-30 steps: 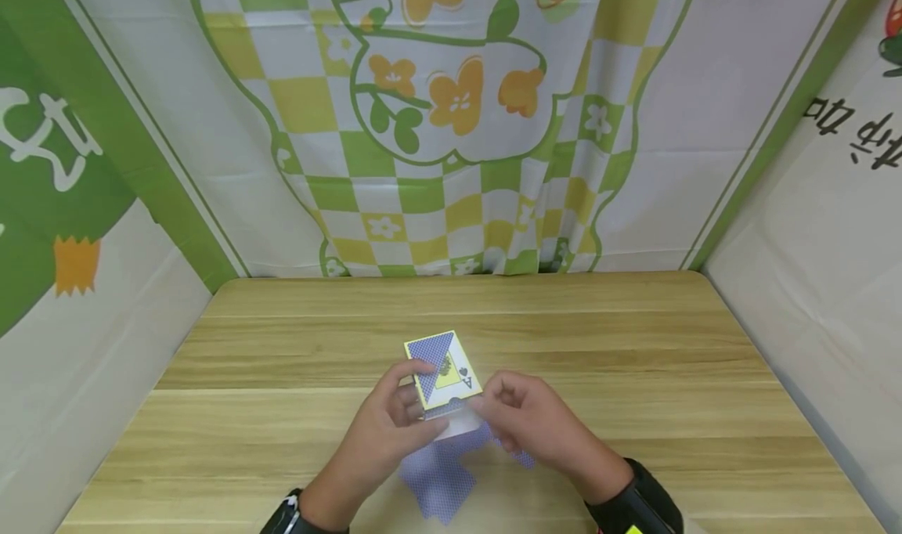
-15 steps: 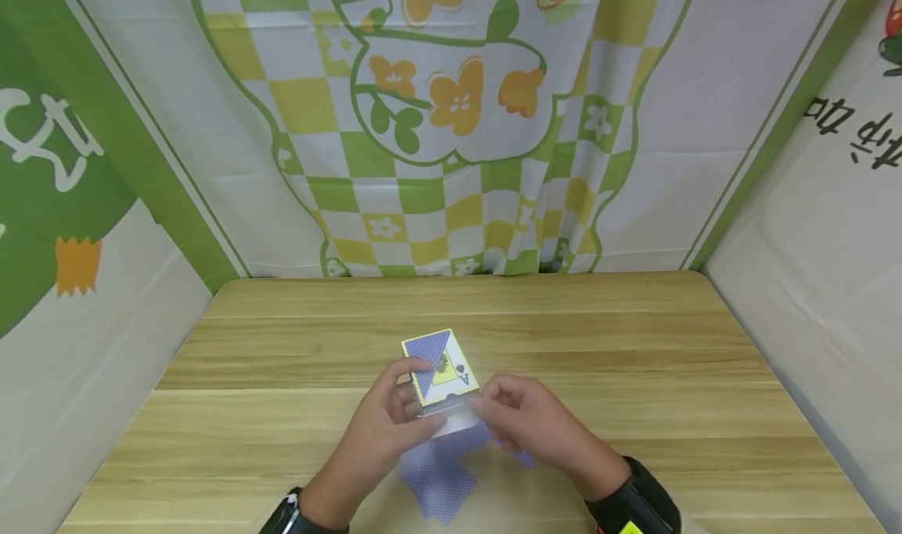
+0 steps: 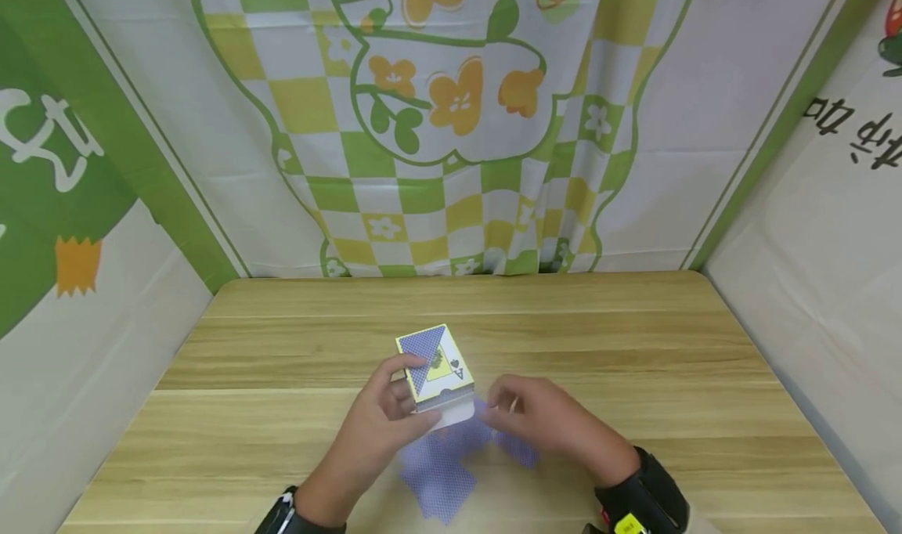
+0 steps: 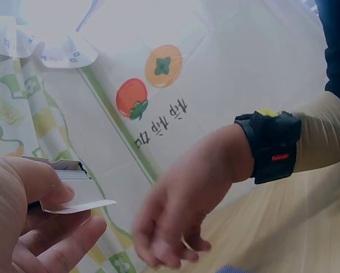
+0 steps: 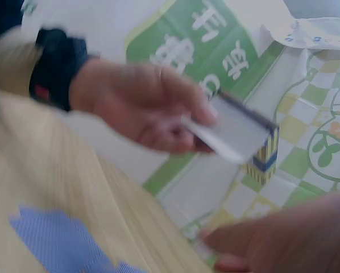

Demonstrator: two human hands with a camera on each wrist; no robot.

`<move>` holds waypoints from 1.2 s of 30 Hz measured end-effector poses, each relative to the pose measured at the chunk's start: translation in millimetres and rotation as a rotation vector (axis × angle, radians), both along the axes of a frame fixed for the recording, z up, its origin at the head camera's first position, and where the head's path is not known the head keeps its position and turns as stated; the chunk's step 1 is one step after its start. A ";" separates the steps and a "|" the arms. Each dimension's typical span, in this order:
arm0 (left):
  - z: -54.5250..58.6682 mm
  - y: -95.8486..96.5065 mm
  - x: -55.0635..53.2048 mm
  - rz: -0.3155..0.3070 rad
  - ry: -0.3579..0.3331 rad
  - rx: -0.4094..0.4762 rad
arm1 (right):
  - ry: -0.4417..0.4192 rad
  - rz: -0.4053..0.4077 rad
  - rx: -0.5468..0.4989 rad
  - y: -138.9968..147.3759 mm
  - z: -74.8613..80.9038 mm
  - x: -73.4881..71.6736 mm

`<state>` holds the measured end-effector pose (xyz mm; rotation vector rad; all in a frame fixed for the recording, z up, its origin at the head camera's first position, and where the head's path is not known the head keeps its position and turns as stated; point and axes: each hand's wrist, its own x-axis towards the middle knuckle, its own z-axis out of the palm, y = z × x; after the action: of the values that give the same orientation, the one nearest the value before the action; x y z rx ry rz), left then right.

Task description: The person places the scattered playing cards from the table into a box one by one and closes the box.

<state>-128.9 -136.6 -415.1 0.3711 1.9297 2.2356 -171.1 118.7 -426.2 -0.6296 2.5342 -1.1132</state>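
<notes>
My left hand (image 3: 369, 428) grips a playing card box (image 3: 438, 366) above the table, thumb and fingers on its sides. An ace and a blue patterned triangle are printed on the face turned up. The box's end toward me has its white flap (image 3: 456, 415) folded out. In the left wrist view, layered pale edges (image 4: 73, 183) show inside that end. Just to the right, apart from the box, my right hand (image 3: 550, 418) hovers with loosely bent fingers and nothing seen in them. Beneath both hands, blue-backed playing cards (image 3: 440, 479) lie spread on the table, partly hidden.
The wooden table (image 3: 634, 346) reaches back to a patterned cloth (image 3: 451, 205). More cloth walls stand at the left and right sides. Each wrist wears a black strap, such as the right wristband (image 3: 644, 491).
The right hand has come off the box's lower right corner and drawn slightly right. The left hand has shifted the box a little up and left. The spread cards stay put.
</notes>
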 end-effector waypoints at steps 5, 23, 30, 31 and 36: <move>1.6 -1.2 0.1 0.011 -0.001 0.012 | 0.096 -0.082 0.281 8.1 -9.6 -3.6; 2.7 -0.5 0.3 0.005 -0.012 0.004 | 0.030 -0.054 0.494 6.7 -18.4 0.2; 1.4 -1.1 -0.8 -0.010 -0.010 0.000 | 0.032 0.003 0.489 2.2 -20.2 4.8; 0.9 -1.2 -0.9 -0.014 -0.007 0.000 | 0.029 0.017 0.487 1.8 -20.2 5.4; -1.6 -2.0 -0.6 -0.013 0.001 0.007 | -0.001 0.072 0.504 -0.7 -18.9 7.5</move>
<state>-129.5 -138.6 -416.7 0.3846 1.9146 2.2354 -163.6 118.0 -445.1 -0.5708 2.6151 -0.4157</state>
